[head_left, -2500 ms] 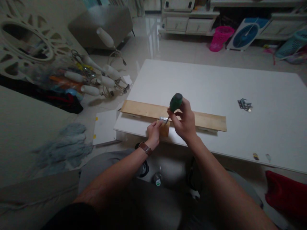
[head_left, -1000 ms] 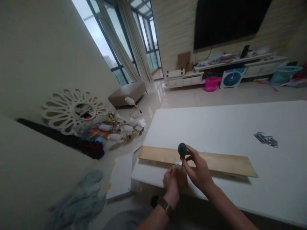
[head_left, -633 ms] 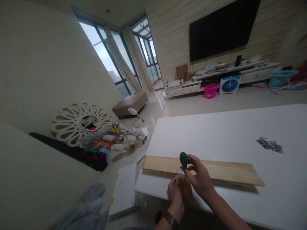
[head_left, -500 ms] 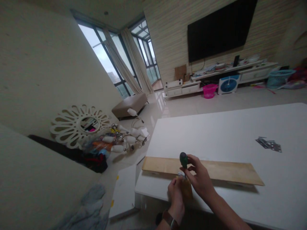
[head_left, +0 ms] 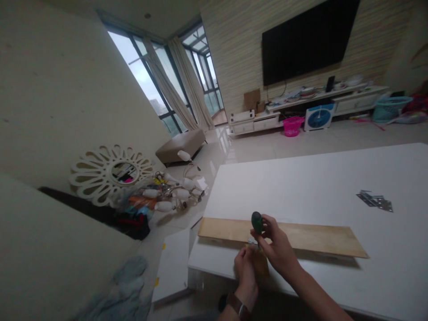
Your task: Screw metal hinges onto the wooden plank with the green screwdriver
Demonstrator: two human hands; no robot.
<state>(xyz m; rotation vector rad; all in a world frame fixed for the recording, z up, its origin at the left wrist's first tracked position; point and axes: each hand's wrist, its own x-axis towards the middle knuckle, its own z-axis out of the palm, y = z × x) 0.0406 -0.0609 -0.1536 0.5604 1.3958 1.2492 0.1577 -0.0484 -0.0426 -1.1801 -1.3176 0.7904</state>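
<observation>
Standing off to the side here, what I see is a person sitting at a low white surface (head_left: 317, 183) with a long wooden plank (head_left: 310, 237) lying flat along its near edge. Their right hand (head_left: 280, 250) has its fingers wrapped tight around the green handle of a screwdriver (head_left: 257, 222), which stands nearly upright. Its tip points down at a small metal hinge (head_left: 252, 242) right where the plank meets a small wooden block (head_left: 261, 264). The left hand (head_left: 245, 267), with a watch (head_left: 236, 303) on that wrist, has its fingers closed on the block and pins it against the front edge of the surface, just below the plank. To me this looks like the screw-driving bit, fixing the hinge across plank and block. I honestly can't make out the screw or how deep it sits, it's too small and dim. If you ask me, any more turning wants the shaft kept straight over the screw head, with downward pressure, and the block held dead steady so the hinge doesn't creep. A little pile of spare hinges (head_left: 374, 200) sits well off to the right.
</observation>
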